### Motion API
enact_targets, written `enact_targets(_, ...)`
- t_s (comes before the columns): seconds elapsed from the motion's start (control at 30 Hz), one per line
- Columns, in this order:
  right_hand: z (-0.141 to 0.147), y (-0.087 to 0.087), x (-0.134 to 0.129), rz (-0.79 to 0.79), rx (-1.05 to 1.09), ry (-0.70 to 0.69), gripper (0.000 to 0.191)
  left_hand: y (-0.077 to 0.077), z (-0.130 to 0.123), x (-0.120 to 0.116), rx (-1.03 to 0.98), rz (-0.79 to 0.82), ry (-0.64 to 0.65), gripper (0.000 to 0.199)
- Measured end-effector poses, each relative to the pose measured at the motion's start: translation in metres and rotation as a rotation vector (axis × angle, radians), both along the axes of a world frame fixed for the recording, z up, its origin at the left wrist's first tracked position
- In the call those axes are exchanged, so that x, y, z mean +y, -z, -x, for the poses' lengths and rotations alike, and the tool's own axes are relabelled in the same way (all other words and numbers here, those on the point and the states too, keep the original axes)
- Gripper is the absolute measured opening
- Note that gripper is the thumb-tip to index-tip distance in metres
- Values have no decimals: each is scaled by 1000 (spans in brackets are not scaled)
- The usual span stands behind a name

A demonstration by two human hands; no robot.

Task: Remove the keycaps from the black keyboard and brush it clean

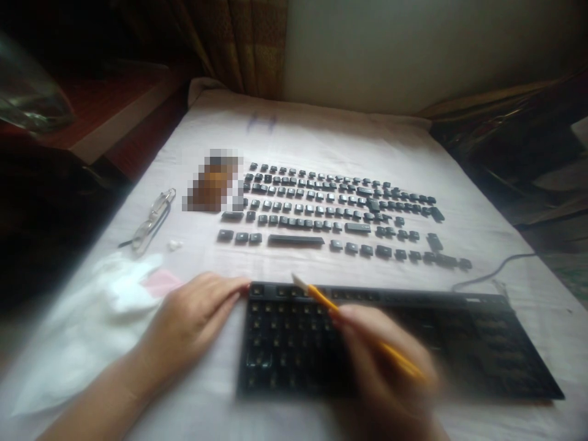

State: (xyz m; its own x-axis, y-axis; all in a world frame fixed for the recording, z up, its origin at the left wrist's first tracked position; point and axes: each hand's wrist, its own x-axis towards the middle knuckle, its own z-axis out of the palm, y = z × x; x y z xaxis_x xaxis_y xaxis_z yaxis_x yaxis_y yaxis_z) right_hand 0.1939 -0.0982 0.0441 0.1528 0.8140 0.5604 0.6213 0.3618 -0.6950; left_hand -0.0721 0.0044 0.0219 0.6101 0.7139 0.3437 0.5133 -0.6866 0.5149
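Keyboard base and detached keys on a white cloth [340,138]. The black keyboard base [463,349] lies along the near edge of the cloth, its right end toward the near right corner; the loose keys [331,196] stand in rows between it and the far edge. The left hand [190,315] has its fingers together, their tips touching the far left corner of the base; whether the thumb closes beneath cannot be told. The right hand [383,343] is clamped on a slim yellow tool [325,298], whose pale, tapering tip points over the base's far edge; contact is not discernible. The base is judged light for its length and fairly stiff, liable to slide or pivot on the cloth under a sideways push, and best held by its plain rim at a corner or short end, clear of the small, breakable-looking key mounts. The tool appears light and rigid, possibly slippery along its smooth shaft, and suits a pencil grip close behind the tip. The loose keys are probably hard, very light and easily scattered; each is best taken by opposite sides. The long bar key [296,240] calls for support near both ends.
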Motion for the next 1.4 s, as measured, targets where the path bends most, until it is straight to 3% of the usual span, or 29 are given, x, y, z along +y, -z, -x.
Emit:
enact_targets(0.37,2,-1,4,-8,17,-28,27,2,1,0,7,9,1,26)
enact_targets(0.8,1,-2,-1,12,-28,47,22,1,-1,0,-5,12,-5,25)
enact_targets(1.0,0,2,3,12,2,-24,25,4,3,0,17,28,8,26)
enact_targets(1.4,0,2,2,-2,3,-35,29,0,0,0,-7,18,1,25)
